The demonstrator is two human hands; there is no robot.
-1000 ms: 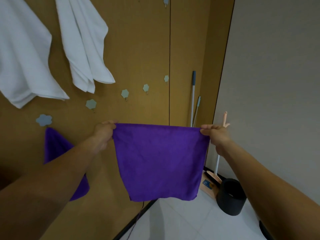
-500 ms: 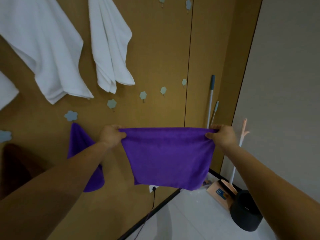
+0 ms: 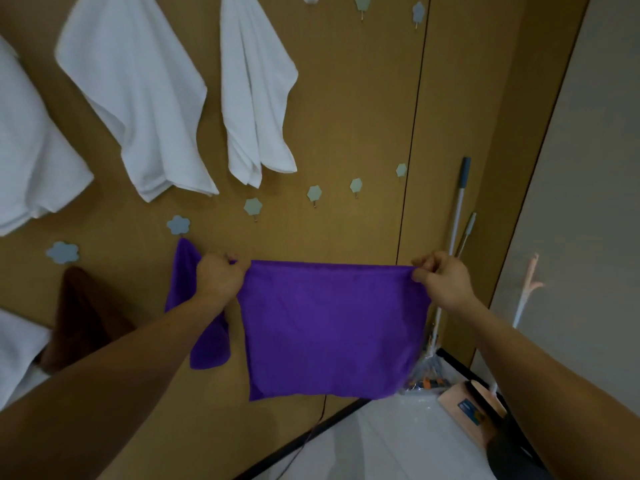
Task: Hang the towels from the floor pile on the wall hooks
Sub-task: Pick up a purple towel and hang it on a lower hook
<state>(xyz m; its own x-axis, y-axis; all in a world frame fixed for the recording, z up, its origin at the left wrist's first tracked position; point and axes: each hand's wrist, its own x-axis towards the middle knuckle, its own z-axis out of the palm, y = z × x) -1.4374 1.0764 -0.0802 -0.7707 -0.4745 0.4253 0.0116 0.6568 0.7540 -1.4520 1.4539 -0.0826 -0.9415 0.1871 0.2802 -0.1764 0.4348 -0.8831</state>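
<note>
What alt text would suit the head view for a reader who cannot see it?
The left hand and right hand pinch the top corners of a purple towel, spread flat before a wooden wall. Hanging there are white towels, a second purple towel and a brown towel; several flower-shaped hooks sit bare.

A purple towel [image 3: 332, 327] is held spread flat by its top corners, right of a hung towel [image 3: 209, 348], below bare hooks [image 3: 314, 192].

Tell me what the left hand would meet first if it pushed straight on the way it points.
Probably the brown wall panel, just right of the hung purple towel and below a bare hook. The left hand pinches a corner of the held purple towel; depth is unclear.
</note>
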